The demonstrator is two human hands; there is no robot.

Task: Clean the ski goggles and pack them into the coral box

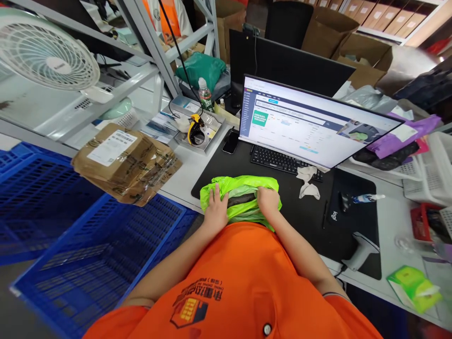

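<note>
A bright green plastic bag point(243, 181) lies on the black desk mat, right in front of my body. Its mouth is parted toward me, showing a paler green layer and a dark item point(242, 199) whose kind I cannot make out. My left hand point(216, 209) grips the bag's left side, thumb by the opening and fingers over the outside. On the right edge, my right hand point(268, 201) is closed in a fist around the plastic.
Beyond the bag stand a keyboard point(273, 159) and a lit monitor point(303, 125). A taped cardboard parcel point(123, 162) sits left, above blue crates point(106, 249). Rightward lie a mouse point(343, 201), a barcode scanner point(362, 252) and a tissue pack point(413, 287). A tape dispenser point(195, 131) rests in a tray.
</note>
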